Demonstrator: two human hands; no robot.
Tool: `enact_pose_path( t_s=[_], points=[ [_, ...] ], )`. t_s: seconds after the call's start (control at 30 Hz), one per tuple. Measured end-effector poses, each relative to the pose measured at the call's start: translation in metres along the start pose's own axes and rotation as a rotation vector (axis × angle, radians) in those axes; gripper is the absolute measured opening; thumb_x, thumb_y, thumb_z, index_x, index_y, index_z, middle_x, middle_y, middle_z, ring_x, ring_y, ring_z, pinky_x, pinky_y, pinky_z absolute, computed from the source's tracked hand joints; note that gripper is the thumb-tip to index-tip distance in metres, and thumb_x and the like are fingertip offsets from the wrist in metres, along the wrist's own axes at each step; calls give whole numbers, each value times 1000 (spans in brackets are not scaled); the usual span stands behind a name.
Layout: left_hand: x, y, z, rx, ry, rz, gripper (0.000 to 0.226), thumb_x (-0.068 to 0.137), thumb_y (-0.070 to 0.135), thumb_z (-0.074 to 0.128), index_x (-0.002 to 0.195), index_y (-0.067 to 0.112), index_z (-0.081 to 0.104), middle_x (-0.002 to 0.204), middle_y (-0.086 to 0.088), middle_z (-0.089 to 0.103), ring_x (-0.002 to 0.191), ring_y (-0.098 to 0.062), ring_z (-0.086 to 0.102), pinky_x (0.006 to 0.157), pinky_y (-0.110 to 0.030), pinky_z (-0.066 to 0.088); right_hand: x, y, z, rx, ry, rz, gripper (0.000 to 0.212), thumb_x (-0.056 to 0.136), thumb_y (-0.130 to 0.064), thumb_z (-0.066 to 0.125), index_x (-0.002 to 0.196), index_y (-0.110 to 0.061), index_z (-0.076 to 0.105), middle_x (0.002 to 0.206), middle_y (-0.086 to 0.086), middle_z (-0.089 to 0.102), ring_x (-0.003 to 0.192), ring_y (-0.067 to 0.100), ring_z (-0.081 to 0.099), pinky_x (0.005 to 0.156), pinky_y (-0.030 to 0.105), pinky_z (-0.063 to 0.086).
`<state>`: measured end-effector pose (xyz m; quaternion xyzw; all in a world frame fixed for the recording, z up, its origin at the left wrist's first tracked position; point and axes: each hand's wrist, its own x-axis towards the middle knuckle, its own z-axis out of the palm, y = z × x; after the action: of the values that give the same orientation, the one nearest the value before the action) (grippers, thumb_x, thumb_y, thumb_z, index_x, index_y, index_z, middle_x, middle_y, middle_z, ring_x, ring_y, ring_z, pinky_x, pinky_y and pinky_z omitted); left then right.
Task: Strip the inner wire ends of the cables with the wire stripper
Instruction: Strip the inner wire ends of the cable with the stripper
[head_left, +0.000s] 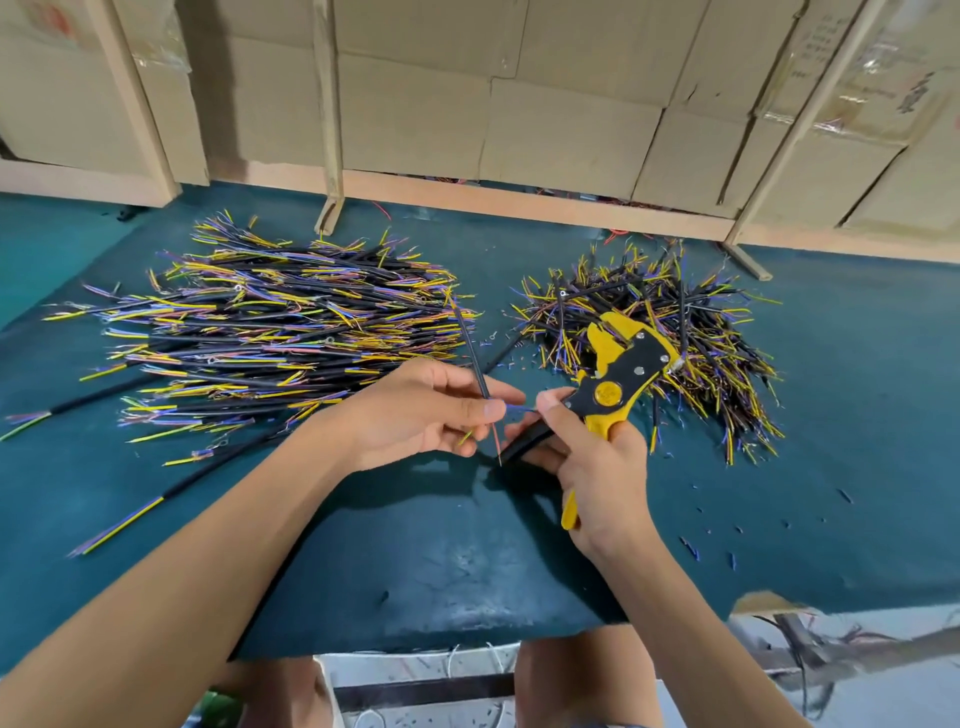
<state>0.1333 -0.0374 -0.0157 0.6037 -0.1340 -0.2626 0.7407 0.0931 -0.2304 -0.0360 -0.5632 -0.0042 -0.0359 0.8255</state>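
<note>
My left hand (426, 413) pinches one black cable (472, 353) near its lower end, the cable rising up and away toward the left pile. Thin blue, yellow and red inner wires fan out below my fingers. My right hand (597, 462) grips the yellow-and-black wire stripper (618, 374) by its handles, jaws pointing up and right. My right thumb and forefinger touch the cable's blue inner wire (519, 409). The stripper's jaws are away from the wire.
A large pile of black cables (280, 332) with coloured ends lies at the left on the green mat (415, 545). A smaller pile (670, 332) lies at the right, behind the stripper. Insulation scraps (727, 540) dot the mat. Cardboard boxes (467, 93) and wooden posts stand behind.
</note>
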Motion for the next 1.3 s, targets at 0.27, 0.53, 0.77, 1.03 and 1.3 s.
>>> enact_pose_path(
  t_s=[0.27,0.53,0.77,1.03,1.3],
  points=[
    [-2,9,1,-329,121,298,14,86,8,66,96,7,76,78,-6,68,76,-18,67,69,-30,55,-6,-7,-2,-6,-367,169,10,86,-20,69,91,-12,73,81,18,66,72,41,71,61,36,57],
    [-5,12,10,-253,158,382,12,89,12,65,92,10,76,77,-7,67,71,-18,64,65,-28,53,-8,-5,-5,-84,-531,174,10,89,-21,67,94,-15,72,82,13,69,73,38,73,63,30,55],
    [-2,9,19,-53,332,427,9,78,21,78,82,13,76,77,-5,69,73,-26,56,64,-29,39,-7,-1,-4,-196,-357,52,32,77,-28,67,53,-12,54,43,14,46,35,25,45,48,27,39],
    [-7,18,19,-117,491,434,19,87,17,70,69,20,72,84,1,70,81,-16,56,63,-26,33,-7,-6,-2,64,-342,185,28,88,-24,66,99,1,65,83,23,64,75,42,67,76,51,56],
    [-7,21,23,-313,446,421,6,80,20,71,75,16,74,73,-2,68,71,-15,65,62,-25,48,-11,-4,-2,-58,-448,129,16,85,-25,72,97,-13,71,86,18,69,75,40,71,66,33,55]
  ],
)
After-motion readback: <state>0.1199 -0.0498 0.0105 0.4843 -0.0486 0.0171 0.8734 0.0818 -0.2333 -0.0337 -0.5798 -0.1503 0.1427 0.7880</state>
